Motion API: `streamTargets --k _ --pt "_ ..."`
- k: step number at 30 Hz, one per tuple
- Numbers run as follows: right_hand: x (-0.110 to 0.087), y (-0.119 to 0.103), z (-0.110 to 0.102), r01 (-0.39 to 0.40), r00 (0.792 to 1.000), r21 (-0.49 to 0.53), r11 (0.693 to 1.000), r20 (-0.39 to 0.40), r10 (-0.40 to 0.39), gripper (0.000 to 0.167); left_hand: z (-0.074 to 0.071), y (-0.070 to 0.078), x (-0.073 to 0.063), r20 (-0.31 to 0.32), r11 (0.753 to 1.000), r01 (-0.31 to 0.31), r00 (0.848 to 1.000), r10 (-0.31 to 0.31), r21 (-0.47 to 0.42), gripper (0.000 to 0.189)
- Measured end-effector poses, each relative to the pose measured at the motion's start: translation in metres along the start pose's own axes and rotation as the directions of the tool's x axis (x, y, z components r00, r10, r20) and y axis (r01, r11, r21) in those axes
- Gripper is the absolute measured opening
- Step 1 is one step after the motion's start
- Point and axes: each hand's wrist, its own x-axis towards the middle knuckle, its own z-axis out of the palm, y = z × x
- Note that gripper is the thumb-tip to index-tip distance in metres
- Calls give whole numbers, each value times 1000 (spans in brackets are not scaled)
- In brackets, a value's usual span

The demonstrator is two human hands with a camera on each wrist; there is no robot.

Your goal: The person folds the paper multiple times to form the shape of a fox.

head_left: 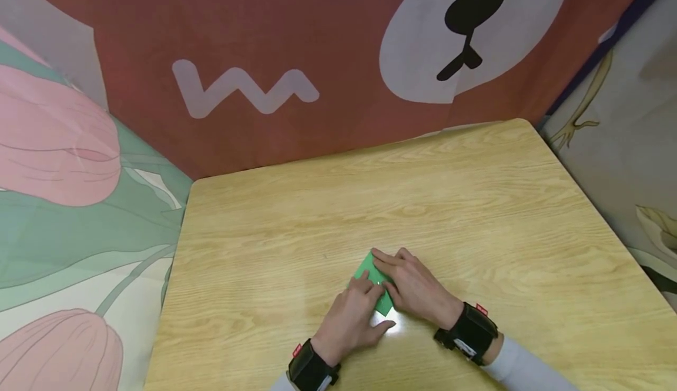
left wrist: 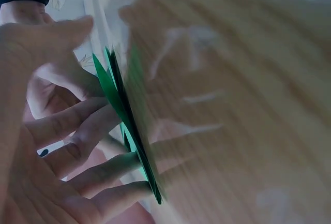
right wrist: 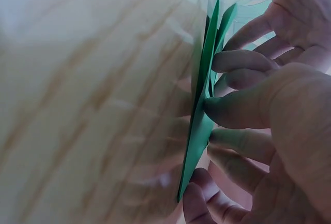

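Note:
A small folded piece of green paper point(head_left: 384, 305) lies on the wooden table, partly covered by both hands. My left hand point(head_left: 349, 319) comes from the lower left, its fingertips pressing on the paper and its thumb held out to the side, off the sheet. From the right, my right hand point(head_left: 421, 288) presses along the opposite edge with thumb and fingers. Several layers of the green paper point(left wrist: 118, 92) show in the left wrist view, spread slightly apart at one end. In the right wrist view, the right thumb touches the face of the green paper point(right wrist: 197, 138).
The wood-grain table point(head_left: 264, 232) has a glossy top with a bright reflection beside the paper. Behind it hangs a reddish-brown printed cloth point(head_left: 238, 138); a floral cloth point(head_left: 58, 138) is at the left and a pale one point(head_left: 624, 138) at the right. Each wrist carries a black strapped device.

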Motion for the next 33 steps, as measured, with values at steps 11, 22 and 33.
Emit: streamTargets --k 11,22,33 --pt "2 0 -1 42 999 -44 998 4 -42 48 0 2 1 2 999 31 1000 -31 10 55" --pt "3 1 -3 -20 999 7 1000 39 20 51 1 2 0 -2 1000 18 1000 -18 24 53" --pt "5 7 -5 112 993 -125 986 60 -105 42 1 1 0 8 1000 9 1000 -9 -6 54"
